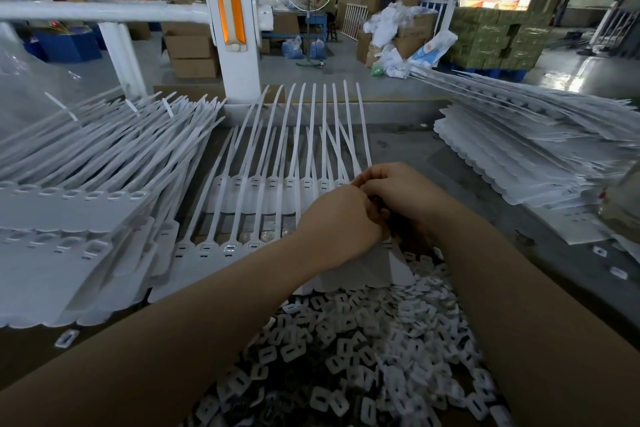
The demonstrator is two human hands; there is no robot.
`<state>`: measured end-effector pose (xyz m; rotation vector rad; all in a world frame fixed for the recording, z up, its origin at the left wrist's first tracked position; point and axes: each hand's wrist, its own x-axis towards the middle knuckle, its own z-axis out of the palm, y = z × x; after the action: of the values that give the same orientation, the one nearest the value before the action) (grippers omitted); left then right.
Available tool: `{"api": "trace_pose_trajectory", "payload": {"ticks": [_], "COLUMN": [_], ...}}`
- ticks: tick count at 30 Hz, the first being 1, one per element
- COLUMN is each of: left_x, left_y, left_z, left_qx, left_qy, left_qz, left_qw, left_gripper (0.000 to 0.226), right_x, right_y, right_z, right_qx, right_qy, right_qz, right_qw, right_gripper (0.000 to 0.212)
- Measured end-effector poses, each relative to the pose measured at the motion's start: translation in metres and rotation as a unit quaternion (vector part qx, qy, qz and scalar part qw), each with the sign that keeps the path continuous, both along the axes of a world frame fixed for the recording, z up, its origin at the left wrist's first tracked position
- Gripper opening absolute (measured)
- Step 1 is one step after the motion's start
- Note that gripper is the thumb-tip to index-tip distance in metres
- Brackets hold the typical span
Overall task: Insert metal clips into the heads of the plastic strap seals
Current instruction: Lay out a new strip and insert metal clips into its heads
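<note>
Both hands meet over the worktable (450, 163) at the right end of a row of white strap seals (263, 184), w/ the left hand (341, 222) and right hand (403, 191) touching knuckle to knuckle. Fingers of both are curled inward toward each other, apparently working on a seal head, but whether they pinch a clip or the head itself can't be told; that spot is hidden behind the hands.

The seals lie side by side, heads nearest the worker & tails fanned away, prob. so each head can be reached in turn. A second row (214, 248) sits nearer the worker, to the left. A heap of small clips (363, 350) is piled just below the forearms, close for quick pickup. Stacks of seal sheets rest to the left (69, 218) and right (536, 156), likely stock waiting or done.
</note>
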<state>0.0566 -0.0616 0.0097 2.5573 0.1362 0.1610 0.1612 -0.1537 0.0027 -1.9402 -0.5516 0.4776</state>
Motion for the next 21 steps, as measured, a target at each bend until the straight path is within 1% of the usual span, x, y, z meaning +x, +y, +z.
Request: {"api": "trace_pose_trajectory", "payload": {"ticks": [5,9,13,16,18,21], "left_x": [-0.001,-0.007,-0.014,-0.017,-0.016,-0.014], "left_y": [0.001,0.003,0.008,0.011,0.012,0.011], "left_z": [0.003,0.005,0.005,0.003,0.000,-0.002], "left_qx": [0.064,0.088,0.144,0.178,0.167,0.106], "left_qy": [-0.015,-0.023,-0.039,-0.045,-0.054,-0.060], "left_qz": [-0.055,-0.087,-0.130,-0.145,-0.139,-0.105], "left_qw": [0.996,0.992,0.980,0.972,0.975,0.987], "left_gripper": [0.019,0.022,0.024,0.025,0.025,0.019], "right_x": [0.000,-0.001,-0.002,-0.003,-0.002,0.000], "right_y": [-0.001,-0.001,-0.001,-0.001,-0.001,-0.001], "right_z": [0.001,0.001,0.003,0.003,0.003,0.002], "right_qx": [-0.013,-0.008,-0.015,-0.011,-0.011,-0.016], "right_qy": [-0.014,-0.020,-0.022,-0.016,-0.018,-0.020], "right_qz": [0.002,0.008,0.016,0.013,0.011,0.008], "right_qw": [1.000,1.000,1.000,1.000,1.000,1.000], "right_gripper": [0.022,0.020,0.020,0.020,0.020,0.020]}}
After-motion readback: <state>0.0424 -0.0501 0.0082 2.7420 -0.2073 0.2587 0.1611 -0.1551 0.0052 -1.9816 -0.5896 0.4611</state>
